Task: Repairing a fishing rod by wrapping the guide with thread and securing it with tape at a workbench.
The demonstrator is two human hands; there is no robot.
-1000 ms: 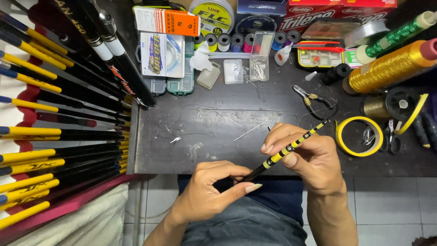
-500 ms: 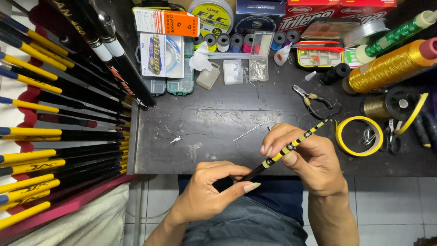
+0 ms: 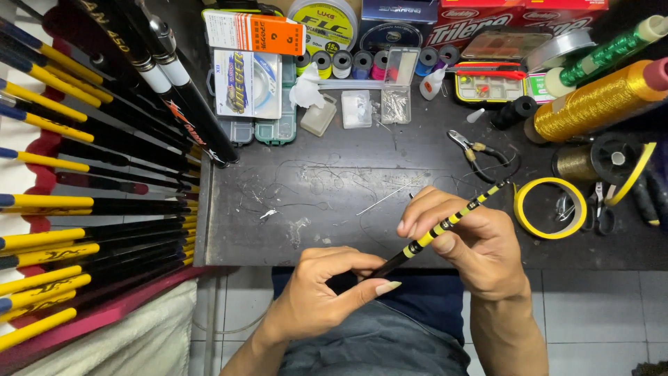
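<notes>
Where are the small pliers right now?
In the head view, the small pliers lie on the dark worktable right of centre, just above the right hand, beside the yellow tape roll and below the yellow tackle box.

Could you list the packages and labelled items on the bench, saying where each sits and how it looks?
Orange card pack: back left, flat, orange and white.
Line packet: beneath it, clear sleeve, blue and white.
Round spool: back centre, white with yellow-green label.
Dark box: beside the spool, navy.
Red boxes: back right, long, red with white print.
</notes>
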